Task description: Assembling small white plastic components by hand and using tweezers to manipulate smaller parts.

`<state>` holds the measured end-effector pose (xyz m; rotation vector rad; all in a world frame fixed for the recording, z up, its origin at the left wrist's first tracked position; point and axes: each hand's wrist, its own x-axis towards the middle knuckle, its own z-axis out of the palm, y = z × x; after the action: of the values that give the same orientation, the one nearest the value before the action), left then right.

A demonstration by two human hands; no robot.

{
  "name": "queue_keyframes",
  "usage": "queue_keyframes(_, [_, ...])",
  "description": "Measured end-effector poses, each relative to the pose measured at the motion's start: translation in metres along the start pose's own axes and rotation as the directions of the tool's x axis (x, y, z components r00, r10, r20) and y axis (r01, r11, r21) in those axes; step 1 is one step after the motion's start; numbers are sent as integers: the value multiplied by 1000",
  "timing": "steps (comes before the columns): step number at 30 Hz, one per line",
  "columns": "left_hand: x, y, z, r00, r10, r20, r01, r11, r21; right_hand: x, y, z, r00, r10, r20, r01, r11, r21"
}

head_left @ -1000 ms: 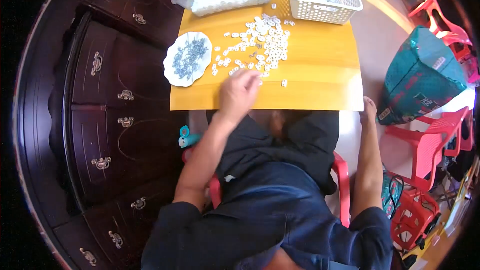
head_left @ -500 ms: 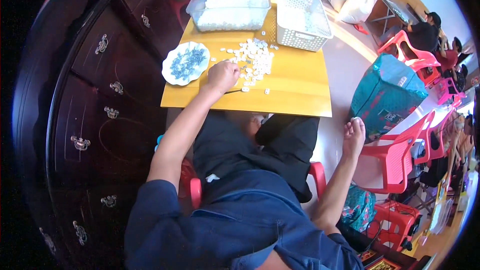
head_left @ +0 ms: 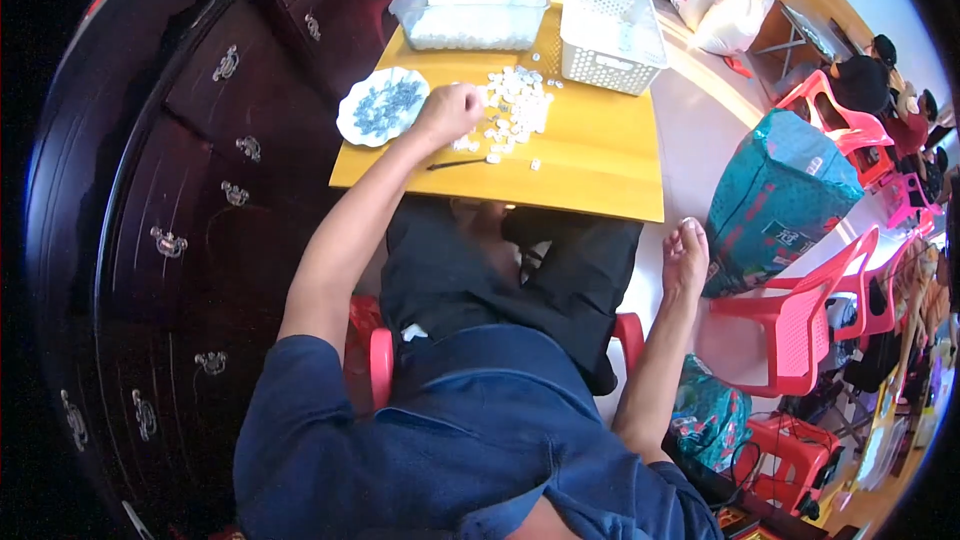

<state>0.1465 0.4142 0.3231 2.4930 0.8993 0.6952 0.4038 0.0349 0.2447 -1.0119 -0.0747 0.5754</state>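
Note:
My left hand (head_left: 452,114) is closed in a fist above the yellow table, between the plate and the loose pieces; what its fingers hold, if anything, is hidden. Beside it spreads a loose scatter of small white plastic pieces (head_left: 519,105). A white scalloped plate (head_left: 350,128) with small grey-blue bits (head_left: 388,108) lies to its left. Off the table's right front corner, my right hand (head_left: 686,262) is raised with fingers curled, a small white piece showing at its fingertips. A thin dark stick (head_left: 455,164) lies near the table's front edge.
At the back of the table (head_left: 590,175) stand a clear bin (head_left: 480,40) full of white pieces and a white perforated basket (head_left: 610,75). Dark drawers (head_left: 200,120) line the left. A teal bag (head_left: 775,200) and red chairs (head_left: 785,330) stand right; people sit beyond.
The view has shifted a little. My left hand has moved slightly right and away from me, uncovering more of the dark stick. My right hand has moved a little left, toward the table corner.

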Motion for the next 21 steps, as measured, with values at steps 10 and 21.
queue_keyframes(10, [-73,34,-25,951,-304,51,211,521,-827,4,5,4,986,75,150,-83,995,48])
queue_keyframes(21, [-155,0,-9,883,-357,306,427,336,-840,0,12,16,981,120,155,-117,993,-29])
